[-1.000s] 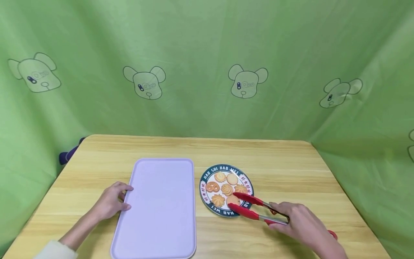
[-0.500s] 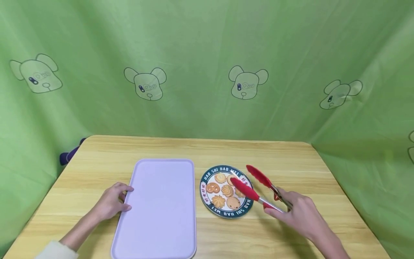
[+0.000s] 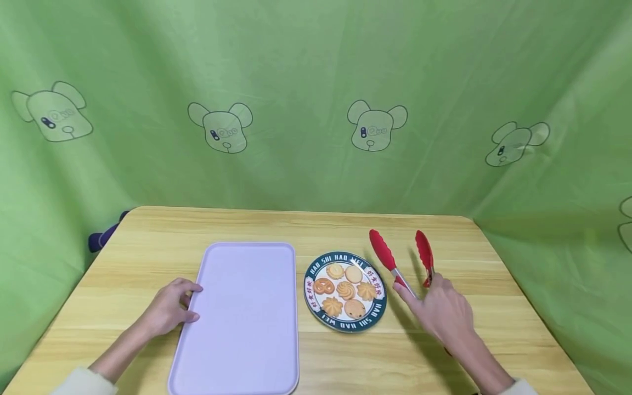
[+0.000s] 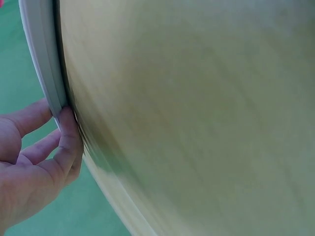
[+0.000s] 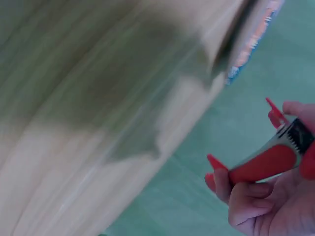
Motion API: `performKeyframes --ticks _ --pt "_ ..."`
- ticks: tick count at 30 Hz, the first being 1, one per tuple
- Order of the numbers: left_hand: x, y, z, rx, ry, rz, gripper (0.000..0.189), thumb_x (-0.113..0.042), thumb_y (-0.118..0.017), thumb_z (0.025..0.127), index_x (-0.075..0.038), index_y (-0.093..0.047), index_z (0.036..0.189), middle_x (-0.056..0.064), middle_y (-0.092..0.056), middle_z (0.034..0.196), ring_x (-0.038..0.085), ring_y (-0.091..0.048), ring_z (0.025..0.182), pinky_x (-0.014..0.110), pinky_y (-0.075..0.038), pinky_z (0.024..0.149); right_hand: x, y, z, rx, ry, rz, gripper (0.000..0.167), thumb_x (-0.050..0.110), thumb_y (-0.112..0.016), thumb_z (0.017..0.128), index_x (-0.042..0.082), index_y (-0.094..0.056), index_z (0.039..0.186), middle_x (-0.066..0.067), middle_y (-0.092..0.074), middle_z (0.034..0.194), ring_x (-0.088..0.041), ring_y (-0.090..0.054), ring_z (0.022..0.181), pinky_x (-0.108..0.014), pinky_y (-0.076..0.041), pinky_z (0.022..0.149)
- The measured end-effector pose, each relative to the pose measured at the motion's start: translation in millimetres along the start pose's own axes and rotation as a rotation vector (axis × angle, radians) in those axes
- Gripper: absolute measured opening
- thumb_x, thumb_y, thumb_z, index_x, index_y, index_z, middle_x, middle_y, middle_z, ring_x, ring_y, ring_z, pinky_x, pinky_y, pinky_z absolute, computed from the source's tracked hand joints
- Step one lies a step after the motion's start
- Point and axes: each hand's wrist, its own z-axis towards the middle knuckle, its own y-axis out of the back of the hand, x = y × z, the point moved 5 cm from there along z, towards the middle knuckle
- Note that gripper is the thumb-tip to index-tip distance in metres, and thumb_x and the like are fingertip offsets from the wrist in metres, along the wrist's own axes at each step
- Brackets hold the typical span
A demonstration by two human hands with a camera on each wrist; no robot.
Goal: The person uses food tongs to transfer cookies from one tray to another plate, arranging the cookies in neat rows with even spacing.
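My left hand holds the left edge of a pale purple tray; in the left wrist view the thumb and fingers meet at the tray's rim. Red-tipped metal tongs are in the grip of my right hand, raised above the table. Their two red heads stand apart with nothing between them. Left of the tongs lies a round plate with a dark green lettered rim. Several cookies sit on it, among them a pretzel and a swirled cookie.
The wooden table carries the tray at left centre and the plate at right centre. Green curtains printed with bear heads hang behind it and at both sides. Something dark purple shows past the back left corner.
Starting over the plate's lower right, the tongs have lifted and swung away to the right, their heads spreading wider and turning upward. The left hand and tray hold still.
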Motion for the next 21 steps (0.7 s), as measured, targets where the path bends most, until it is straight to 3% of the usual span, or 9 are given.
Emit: performKeyframes --ticks 6,15,21 --pt "-0.3 -1.3 1.4 0.008 0.001 -0.011 0.055 0.001 -0.079 0.065 0.007 -0.059 0.117 0.019 -0.056 0.115 0.019 -0.058 0.085 0.019 -0.049 0.058 -11 -18 11.9 0.099 -0.108 0.040 0.094 0.077 -0.050 0.076 -0.012 -0.041 0.106 -0.022 -0.049 0.080 -0.025 -0.047 0.055 -0.030 -0.037 0.040" --pt "0.2 -3.2 1.2 0.012 0.008 -0.009 0.057 0.000 -0.079 0.065 0.007 -0.059 0.118 0.019 -0.056 0.114 0.019 -0.057 0.085 0.019 -0.049 0.058 -17 -35 15.7 0.216 -0.134 0.053 0.098 0.069 -0.061 0.075 -0.021 -0.040 0.109 -0.019 -0.045 0.073 -0.022 -0.047 0.050 -0.027 -0.037 0.039" --pt "1.5 -1.6 1.2 0.007 -0.001 0.008 0.057 -0.001 -0.080 0.065 0.007 -0.059 0.117 0.019 -0.057 0.114 0.019 -0.057 0.084 0.019 -0.048 0.058 -15 -40 17.7 0.210 -0.126 -0.008 0.105 0.073 -0.057 0.075 -0.024 -0.039 0.111 -0.018 -0.045 0.069 -0.022 -0.047 0.050 -0.027 -0.036 0.040"
